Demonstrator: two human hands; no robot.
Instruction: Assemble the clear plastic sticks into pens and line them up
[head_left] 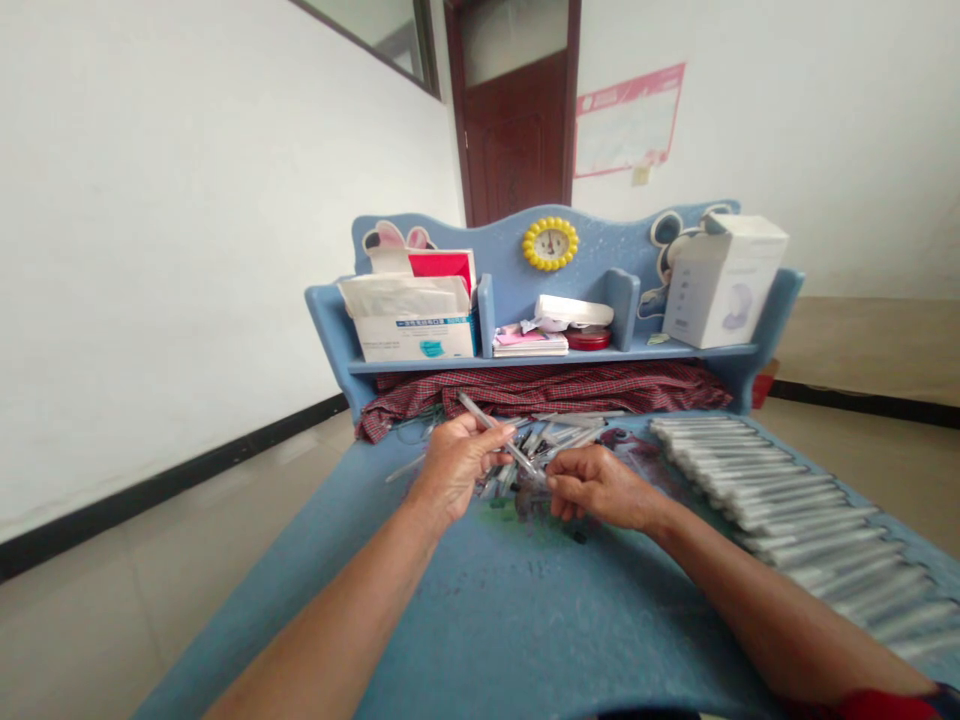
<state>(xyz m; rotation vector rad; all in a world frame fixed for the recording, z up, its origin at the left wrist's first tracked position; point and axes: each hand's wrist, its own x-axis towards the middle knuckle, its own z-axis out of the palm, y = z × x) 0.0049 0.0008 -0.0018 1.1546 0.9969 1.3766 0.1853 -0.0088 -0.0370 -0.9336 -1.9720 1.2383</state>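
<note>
Your left hand [463,462] held a clear pen [520,456] slantwise over the blue desk [450,620], thumb and fingers closed around its barrel, upper end pointing away to the left. Your right hand [596,487] was at the pen's lower end, thumb and forefinger pinched on it, other fingers curled under; fine detail there blurred. Behind both hands lay a loose heap of pen parts [574,433], near a checked cloth [555,386]. To your right, a long row of pens [739,468] lay side by side.
</note>
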